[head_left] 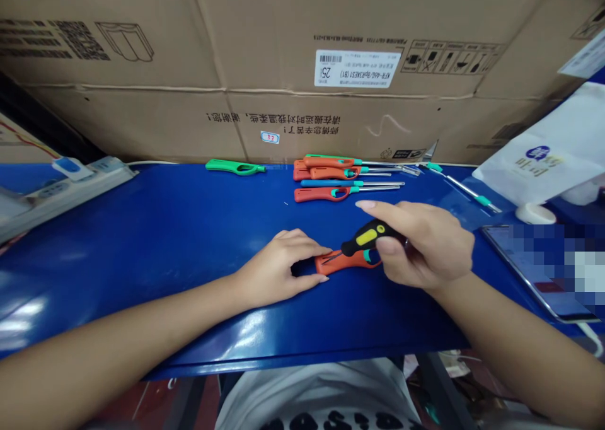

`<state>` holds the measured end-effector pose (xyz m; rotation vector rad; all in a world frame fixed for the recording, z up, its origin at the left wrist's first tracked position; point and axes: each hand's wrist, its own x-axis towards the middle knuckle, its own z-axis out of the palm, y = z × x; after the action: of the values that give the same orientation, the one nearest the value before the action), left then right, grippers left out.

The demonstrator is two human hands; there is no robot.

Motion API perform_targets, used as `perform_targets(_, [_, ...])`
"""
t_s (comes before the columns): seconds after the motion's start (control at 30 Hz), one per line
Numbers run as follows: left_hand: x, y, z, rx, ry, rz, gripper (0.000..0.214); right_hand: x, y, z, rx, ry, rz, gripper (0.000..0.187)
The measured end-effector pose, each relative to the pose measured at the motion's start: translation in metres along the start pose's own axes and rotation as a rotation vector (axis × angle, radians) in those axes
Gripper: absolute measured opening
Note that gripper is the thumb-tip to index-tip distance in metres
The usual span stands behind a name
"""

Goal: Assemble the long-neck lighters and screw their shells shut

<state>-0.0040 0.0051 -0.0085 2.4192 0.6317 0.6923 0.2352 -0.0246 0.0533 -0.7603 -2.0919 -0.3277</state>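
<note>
An orange gas lighter (336, 264) with a teal trigger lies flat on the blue table. My left hand (276, 266) pinches its left end between thumb and fingers. In my right hand (420, 244) is a black and yellow screwdriver (366, 236), its thin shaft slanting down to the left. The shaft's tip meets the lighter's upper face, close to my left fingertips. The right index finger stretches forward above the handle while the other fingers wrap round it. My right hand hides the lighter's far right end.
Several red, orange and blue lighters (324, 194) lie behind my hands. A green lighter handle (235, 166) and a loose metal tube (460, 185) are near the large cardboard box (163, 124). A power strip (66, 187) stands left; a phone (534, 272) and white bag (534, 146) are right.
</note>
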Motion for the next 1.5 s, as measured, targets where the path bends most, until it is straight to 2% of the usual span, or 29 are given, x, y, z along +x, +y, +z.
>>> perform_targets(0.1, [0.000,0.001,0.000,0.004,-0.005,-0.007,0.033,0.002,-0.001,0.003,0.256,-0.032,0.029,0.045])
perform_targets(0.17, [0.000,0.001,0.000,0.011,-0.001,-0.007,0.033,0.003,-0.001,0.004,0.332,-0.042,0.088,0.042])
perform_targets(0.27, [0.000,0.001,0.000,0.019,-0.001,-0.002,0.034,0.003,-0.001,0.004,0.177,0.031,0.006,0.036])
perform_targets(0.33, [0.000,0.002,0.000,0.015,-0.007,-0.004,0.033,0.003,-0.001,0.002,0.102,0.032,-0.042,0.034])
perform_targets(0.43, [0.001,0.002,-0.001,0.008,-0.007,-0.010,0.033,0.004,-0.002,0.001,0.240,-0.052,0.038,0.041])
perform_targets(0.5, [0.001,0.001,-0.001,0.007,-0.006,-0.010,0.033,0.004,-0.003,0.001,0.297,-0.052,0.090,0.038])
perform_targets(0.6, [0.001,0.001,-0.001,0.001,-0.005,-0.002,0.036,0.002,-0.001,0.001,0.105,0.031,0.018,0.026])
perform_targets(0.67, [0.001,0.001,0.000,-0.001,-0.004,0.000,0.037,0.000,0.001,0.001,0.027,0.022,-0.033,0.024])
perform_targets(0.73, [0.001,0.001,0.000,0.002,-0.003,0.000,0.035,-0.001,0.002,0.003,0.147,-0.053,0.006,0.035])
perform_targets(0.83, [0.001,0.001,-0.001,0.006,0.000,0.001,0.033,-0.002,0.001,0.007,0.396,-0.119,0.146,0.047])
perform_targets(0.9, [0.001,0.001,-0.001,0.012,0.004,0.004,0.033,-0.002,0.001,0.008,0.372,-0.059,0.138,0.046])
perform_targets(0.97, [0.001,0.001,-0.001,0.019,0.004,0.007,0.034,-0.002,0.001,0.008,0.239,0.020,0.040,0.047])
perform_targets(1.03, [0.000,0.000,-0.001,0.022,0.001,0.011,0.034,-0.002,0.002,0.007,0.191,0.030,-0.028,0.047])
perform_targets(1.13, [0.000,0.000,0.000,0.022,-0.001,0.006,0.034,-0.002,0.001,0.009,0.388,-0.066,0.061,0.049])
perform_targets(1.2, [0.000,0.000,0.000,0.032,0.004,0.000,0.034,-0.002,0.001,0.011,0.464,-0.050,0.124,0.047])
perform_targets(1.33, [0.000,0.000,0.000,0.050,-0.001,0.011,0.036,-0.004,0.002,0.014,0.193,0.120,-0.002,0.042])
perform_targets(1.4, [0.001,0.000,0.000,0.050,-0.005,0.014,0.036,-0.004,0.003,0.014,0.189,0.062,0.001,0.045])
perform_targets(1.5, [0.001,-0.001,0.000,0.047,0.000,0.018,0.035,-0.004,0.003,0.014,0.382,-0.061,0.124,0.051])
